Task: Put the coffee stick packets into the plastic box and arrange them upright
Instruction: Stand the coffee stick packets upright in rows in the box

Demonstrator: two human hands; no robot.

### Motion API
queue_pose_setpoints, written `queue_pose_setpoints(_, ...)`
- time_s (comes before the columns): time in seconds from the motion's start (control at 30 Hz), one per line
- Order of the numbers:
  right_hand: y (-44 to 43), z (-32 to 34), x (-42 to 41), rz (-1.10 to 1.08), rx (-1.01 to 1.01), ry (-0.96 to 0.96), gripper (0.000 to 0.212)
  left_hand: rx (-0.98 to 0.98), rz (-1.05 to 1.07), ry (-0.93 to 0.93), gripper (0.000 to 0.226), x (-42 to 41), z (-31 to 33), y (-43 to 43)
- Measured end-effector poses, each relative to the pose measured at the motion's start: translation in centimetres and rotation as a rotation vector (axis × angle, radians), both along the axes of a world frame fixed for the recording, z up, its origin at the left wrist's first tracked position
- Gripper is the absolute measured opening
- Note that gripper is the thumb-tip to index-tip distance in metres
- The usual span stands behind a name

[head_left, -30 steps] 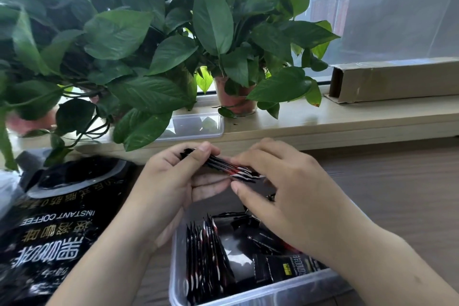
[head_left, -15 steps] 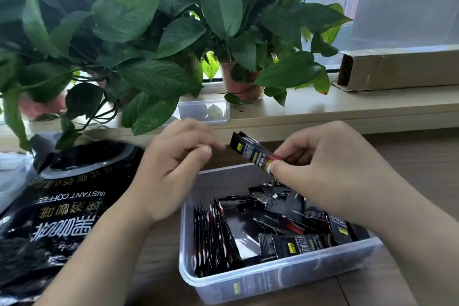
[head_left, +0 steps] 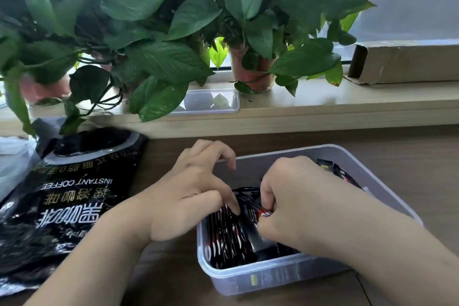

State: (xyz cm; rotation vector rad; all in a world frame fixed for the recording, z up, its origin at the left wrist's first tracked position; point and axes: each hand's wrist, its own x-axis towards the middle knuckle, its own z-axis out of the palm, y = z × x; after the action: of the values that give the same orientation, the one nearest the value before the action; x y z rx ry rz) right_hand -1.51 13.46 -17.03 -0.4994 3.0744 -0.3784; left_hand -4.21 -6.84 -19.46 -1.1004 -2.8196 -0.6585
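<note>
A clear plastic box (head_left: pixel 273 278) sits on the brown table in front of me. At its left end several black coffee stick packets (head_left: pixel 224 238) stand upright in a row; more lie loose at the far right (head_left: pixel 332 171). My right hand (head_left: pixel 298 204) is inside the box and pinches a black packet (head_left: pixel 258 212) with red and white marks, right beside the upright row. My left hand (head_left: pixel 196 191) rests at the box's left edge, with its fingertips pressing on the tops of the upright packets.
A large black instant coffee bag (head_left: pixel 64 196) lies on the table to the left. On the window ledge behind stand potted plants (head_left: pixel 250 67), a clear lid (head_left: pixel 213 102) and a long cardboard box (head_left: pixel 407 62).
My right hand has come down from above the box into it, carrying the packet to the upright row. My left hand has dropped from mid-air onto the packets at the box's left end.
</note>
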Motion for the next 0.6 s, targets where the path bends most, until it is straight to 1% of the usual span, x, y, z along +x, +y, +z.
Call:
queue_pose_setpoints(0.03, -0.4, -0.2, -0.1, 0.012, 0.007, -0.014, 0.025, -0.003, 0.002, 0.005, 0.048, 0.0, 0.0, 0.0)
queue_pose_setpoints(0.1, -0.9, -0.1, -0.1, 0.03, 0.004, -0.1, 0.026, 0.011, 0.012, -0.006, 0.048, 0.0, -0.1, 0.1)
queue_pose_setpoints(0.2, -1.3, 0.7, 0.0, 0.059, 0.025, -0.256, 0.039, 0.065, 0.007, -0.018, 0.048, 0.0, -0.2, 0.0)
queue_pose_setpoints(0.27, -1.1, 0.9, -0.1, 0.07, 0.035, -0.3, 0.049, 0.1, 0.006, -0.012, 0.047, 0.0, -0.2, -0.1)
queue_pose_setpoints(0.3, -1.0, 0.9, -0.2, 0.077, 0.036, -0.31, 0.05, 0.113, 0.007, 0.009, 0.046, 0.0, -0.2, -0.1)
queue_pose_setpoints(0.33, -0.9, 0.9, -0.4, 0.085, 0.027, -0.315, 0.046, 0.124, 0.003, 0.041, 0.045, 0.1, -0.1, -0.1)
queue_pose_setpoints(0.43, -0.9, 0.3, -0.8, 0.09, -0.044, -0.329, 0.023, 0.18, -0.043, 0.124, 0.043, 0.4, 0.3, -0.1)
queue_pose_setpoints(0.5, -1.0, -0.2, -0.8, 0.083, -0.082, -0.342, 0.019, 0.182, -0.076, 0.131, 0.044, 0.6, 0.4, 0.0)
queue_pose_setpoints(0.6, -0.3, 0.5, -0.7, 0.072, -0.12, -0.327, 0.014, 0.113, -0.121, 0.079, 0.049, 0.7, 0.1, 0.3)
